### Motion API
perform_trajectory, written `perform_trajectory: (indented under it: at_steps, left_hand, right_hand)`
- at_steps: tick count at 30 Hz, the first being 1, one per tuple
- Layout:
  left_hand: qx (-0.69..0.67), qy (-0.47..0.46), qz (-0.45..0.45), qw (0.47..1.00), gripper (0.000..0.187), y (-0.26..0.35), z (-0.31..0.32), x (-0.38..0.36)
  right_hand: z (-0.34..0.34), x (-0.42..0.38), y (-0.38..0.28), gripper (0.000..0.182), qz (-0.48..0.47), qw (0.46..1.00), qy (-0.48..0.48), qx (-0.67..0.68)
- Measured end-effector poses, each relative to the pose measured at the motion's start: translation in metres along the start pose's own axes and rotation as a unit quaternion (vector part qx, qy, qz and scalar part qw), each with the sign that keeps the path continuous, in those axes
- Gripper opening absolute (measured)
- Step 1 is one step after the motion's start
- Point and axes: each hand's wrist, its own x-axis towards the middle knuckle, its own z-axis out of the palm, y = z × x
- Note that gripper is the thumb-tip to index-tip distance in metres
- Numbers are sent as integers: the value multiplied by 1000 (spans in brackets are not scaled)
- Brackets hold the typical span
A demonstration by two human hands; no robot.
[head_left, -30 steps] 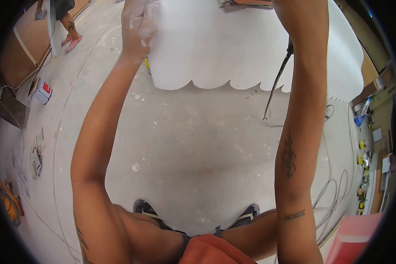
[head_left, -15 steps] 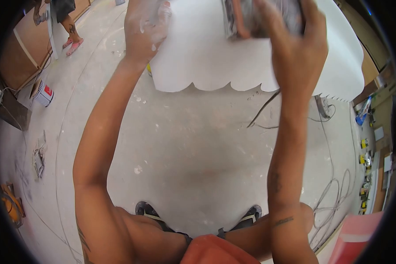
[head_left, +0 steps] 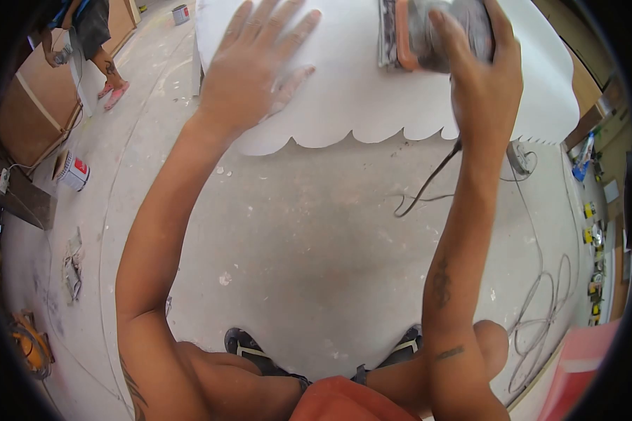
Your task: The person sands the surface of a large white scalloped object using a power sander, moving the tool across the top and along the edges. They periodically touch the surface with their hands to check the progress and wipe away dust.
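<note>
A white panel (head_left: 347, 98) with a scalloped near edge lies in front of me. My left hand (head_left: 249, 74) rests on its left part, fingers spread and white dust on the thumb. My right hand (head_left: 486, 74) is wrapped round a power sander (head_left: 402, 35) with an orange and dark body, seen on the panel's upper right part. The top of the sander is cut off by the frame. A dark cord (head_left: 434, 174) runs down from beneath my right wrist toward the floor.
Cables (head_left: 541, 302) loop across the floor at right, near a power strip (head_left: 518, 158). Paint buckets (head_left: 74, 170) and an orange-yellow tool (head_left: 31, 345) stand at left. Another person (head_left: 95, 31) holds a tool by a brown panel, far left.
My left hand has gone from partly curled to spread flat on the panel. The sander and my right hand sit slightly farther right in view, and the camera view has shifted a little.
</note>
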Motion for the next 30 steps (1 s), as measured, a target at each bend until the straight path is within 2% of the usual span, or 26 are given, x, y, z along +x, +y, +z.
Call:
perform_trajectory:
  at_steps: [2,4,5,7,11,13,14,15,17,18,20,21,23,24,26,29,30]
  left_hand:
    - [-6,-11,17,1000,69,9,3,2]
    - [-97,5,19,995,69,14,7,3]
    - [-95,5,20,995,69,11,7,2]
    - [-92,-53,98,989,64,-3,7,1]
    - [-38,-51,143,988,58,-25,-4,3]
    - [43,-29,97,994,52,-34,-14,9]
    - [45,4,84,995,45,-43,-14,9]
    - [41,-2,81,996,45,-51,-14,10]
    - [-68,28,-65,995,39,-61,-12,5]
    - [-73,17,-70,995,39,-62,-3,4]
    - [35,126,-41,991,38,-51,14,6]
    - [29,119,-45,991,38,-43,15,4]
    - [102,24,-33,994,39,-23,2,9]
    - [124,-8,-29,992,39,-22,2,10]
    - [168,113,75,976,38,-33,16,10]
    - [114,109,68,985,38,-35,17,5]
    - [76,152,87,982,37,-39,23,6]
  right_hand:
    - [-5,-26,17,57,29,999,15,-12]
    - [-7,-44,26,58,34,998,55,-14]
    - [-10,-43,28,58,35,998,57,-12]
    - [-13,-40,31,59,40,998,54,-19]
    - [-10,4,24,60,55,998,24,-20]
    - [-3,29,11,55,16,999,25,23]
    - [-11,31,-3,54,22,999,-5,22]
    - [-18,33,-18,54,29,999,-36,22]
    - [-12,25,-14,53,0,997,-51,60]
    - [-7,18,-11,53,-6,996,-60,72]
    - [4,-4,-8,50,7,989,-29,142]
    - [7,-11,-11,50,14,987,-20,157]
    - [13,-27,-17,51,28,982,-2,188]
    - [16,-32,-18,51,1,982,26,186]
    - [17,-36,-18,51,-23,983,48,177]
    - [9,-10,-7,52,-32,987,46,151]
    - [4,3,-3,52,-29,989,38,142]
